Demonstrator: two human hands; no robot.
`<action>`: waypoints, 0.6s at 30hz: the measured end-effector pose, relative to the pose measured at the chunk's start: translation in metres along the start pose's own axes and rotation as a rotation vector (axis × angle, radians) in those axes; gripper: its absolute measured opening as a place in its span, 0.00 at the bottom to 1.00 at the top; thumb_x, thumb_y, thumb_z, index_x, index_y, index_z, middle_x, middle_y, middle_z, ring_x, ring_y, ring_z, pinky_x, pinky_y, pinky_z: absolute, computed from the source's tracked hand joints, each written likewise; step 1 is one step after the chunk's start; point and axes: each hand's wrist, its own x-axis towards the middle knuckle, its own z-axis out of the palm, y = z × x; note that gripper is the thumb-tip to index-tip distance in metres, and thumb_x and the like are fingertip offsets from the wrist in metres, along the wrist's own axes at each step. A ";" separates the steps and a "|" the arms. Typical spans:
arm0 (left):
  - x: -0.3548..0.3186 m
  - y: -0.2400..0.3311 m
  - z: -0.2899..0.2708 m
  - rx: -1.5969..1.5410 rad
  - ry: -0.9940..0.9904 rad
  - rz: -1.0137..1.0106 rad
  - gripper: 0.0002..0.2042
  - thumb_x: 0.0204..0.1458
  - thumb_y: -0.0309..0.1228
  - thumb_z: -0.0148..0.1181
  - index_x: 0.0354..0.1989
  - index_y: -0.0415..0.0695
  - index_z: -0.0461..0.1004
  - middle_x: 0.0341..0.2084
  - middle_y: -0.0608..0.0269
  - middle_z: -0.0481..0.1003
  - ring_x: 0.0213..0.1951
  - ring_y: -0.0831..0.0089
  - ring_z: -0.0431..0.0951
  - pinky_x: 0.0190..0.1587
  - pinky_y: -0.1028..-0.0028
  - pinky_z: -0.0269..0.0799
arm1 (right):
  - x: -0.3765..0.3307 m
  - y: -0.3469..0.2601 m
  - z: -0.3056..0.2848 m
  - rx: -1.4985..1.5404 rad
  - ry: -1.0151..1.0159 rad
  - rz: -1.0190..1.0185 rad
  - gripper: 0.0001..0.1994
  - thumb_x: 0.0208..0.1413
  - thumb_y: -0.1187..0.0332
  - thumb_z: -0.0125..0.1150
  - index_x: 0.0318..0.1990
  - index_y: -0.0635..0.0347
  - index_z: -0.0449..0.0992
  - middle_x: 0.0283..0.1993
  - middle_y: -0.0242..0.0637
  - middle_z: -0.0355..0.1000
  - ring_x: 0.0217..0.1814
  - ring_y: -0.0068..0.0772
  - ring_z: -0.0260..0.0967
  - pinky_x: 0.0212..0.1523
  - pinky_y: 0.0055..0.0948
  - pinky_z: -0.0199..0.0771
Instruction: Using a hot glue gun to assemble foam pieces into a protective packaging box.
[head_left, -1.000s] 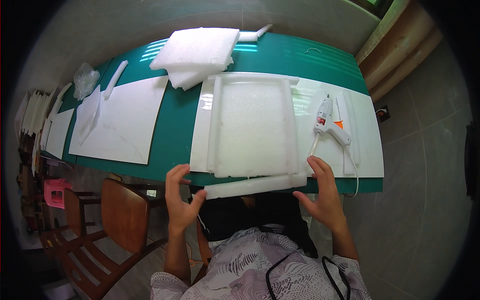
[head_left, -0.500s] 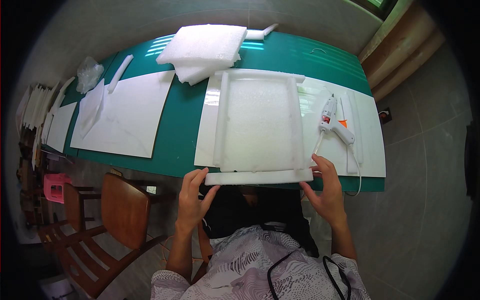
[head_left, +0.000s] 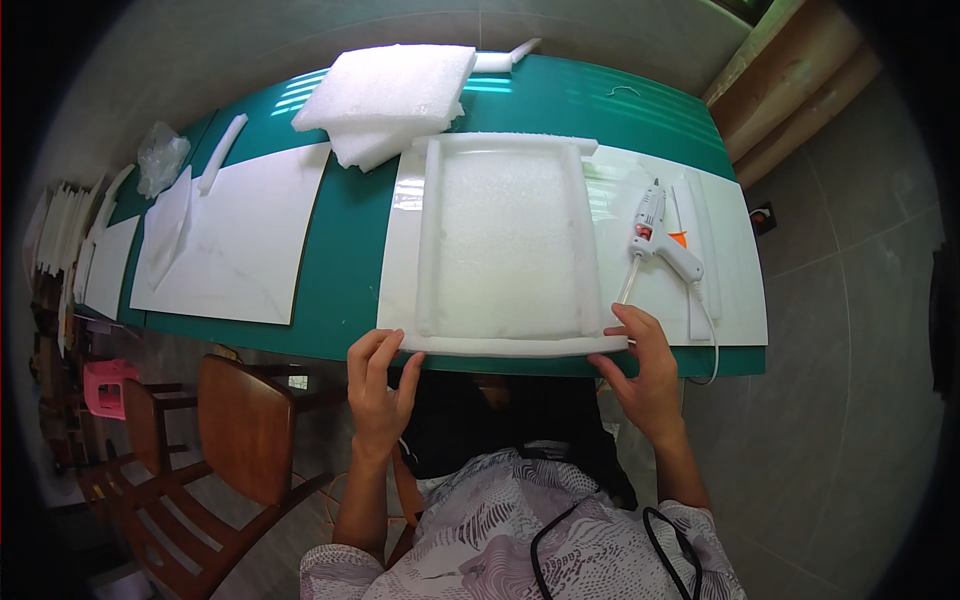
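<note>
A white foam strip (head_left: pixel 515 347) lies along the near edge of a shallow foam tray (head_left: pixel 505 240), which has raised strips on its other three sides. My left hand (head_left: pixel 382 385) grips the strip's left end between thumb and fingers. At the opposite end, my right hand (head_left: pixel 645 375) pinches the strip the same way. The strip sits level against the tray's near side; whether it is stuck there I cannot tell. A white hot glue gun (head_left: pixel 660 232) with an orange part rests to the right of the tray, close to my right hand, a clear glue stick jutting from its back.
Under the tray is a glossy white board (head_left: pixel 620 190) on a green table (head_left: pixel 345 230). Thick foam sheets (head_left: pixel 390 90) are stacked behind. Spare foam strips (head_left: pixel 708 250) lie at the right. Another white board (head_left: pixel 240 250) is at the left, near wooden chairs (head_left: pixel 245 425).
The foam strip has turned and moved up against the tray's near edge, closing the gap seen before. Both hands moved slightly with it, still holding its ends.
</note>
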 end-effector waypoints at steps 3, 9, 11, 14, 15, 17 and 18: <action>0.003 -0.001 0.002 -0.020 -0.028 -0.001 0.23 0.43 0.18 0.69 0.50 0.40 0.70 0.48 0.53 0.70 0.38 0.67 0.73 0.39 0.72 0.73 | 0.005 -0.002 0.001 -0.043 0.006 -0.033 0.29 0.46 0.76 0.69 0.59 0.58 0.67 0.56 0.44 0.67 0.49 0.43 0.72 0.49 0.36 0.74; 0.014 0.003 -0.002 -0.049 -0.125 -0.031 0.25 0.40 0.19 0.71 0.51 0.42 0.74 0.49 0.55 0.70 0.37 0.66 0.73 0.38 0.71 0.74 | 0.009 -0.005 0.002 -0.174 0.011 -0.118 0.26 0.47 0.77 0.68 0.56 0.56 0.71 0.58 0.42 0.67 0.49 0.42 0.73 0.46 0.35 0.75; 0.015 0.000 -0.001 0.009 -0.135 0.026 0.26 0.39 0.20 0.71 0.51 0.43 0.74 0.50 0.56 0.70 0.37 0.66 0.72 0.39 0.71 0.73 | 0.010 -0.006 0.002 -0.179 0.007 -0.110 0.25 0.47 0.77 0.68 0.56 0.56 0.72 0.59 0.42 0.67 0.50 0.43 0.73 0.46 0.34 0.76; 0.021 0.002 -0.003 0.039 -0.152 0.070 0.25 0.39 0.20 0.71 0.51 0.42 0.74 0.51 0.56 0.70 0.38 0.64 0.73 0.41 0.70 0.72 | 0.012 -0.005 0.001 -0.180 0.014 -0.131 0.25 0.47 0.77 0.68 0.56 0.56 0.72 0.60 0.42 0.66 0.51 0.43 0.73 0.45 0.33 0.77; 0.023 0.003 -0.003 0.039 -0.150 0.074 0.25 0.39 0.20 0.71 0.51 0.42 0.74 0.51 0.56 0.70 0.38 0.64 0.73 0.41 0.70 0.72 | 0.014 -0.006 0.000 -0.202 0.012 -0.160 0.25 0.47 0.77 0.68 0.55 0.56 0.72 0.60 0.42 0.67 0.51 0.43 0.73 0.46 0.33 0.77; 0.025 0.004 -0.004 0.050 -0.167 0.100 0.24 0.40 0.20 0.70 0.50 0.41 0.74 0.51 0.54 0.72 0.40 0.62 0.74 0.42 0.69 0.72 | 0.016 -0.006 0.000 -0.226 0.015 -0.190 0.24 0.48 0.77 0.67 0.55 0.57 0.72 0.61 0.42 0.67 0.52 0.44 0.73 0.48 0.34 0.76; 0.026 0.004 -0.003 0.048 -0.164 0.105 0.24 0.40 0.20 0.70 0.50 0.41 0.74 0.51 0.54 0.72 0.40 0.62 0.74 0.42 0.69 0.72 | 0.016 -0.006 0.000 -0.230 0.004 -0.193 0.23 0.48 0.77 0.67 0.54 0.57 0.72 0.60 0.42 0.67 0.53 0.44 0.72 0.48 0.34 0.76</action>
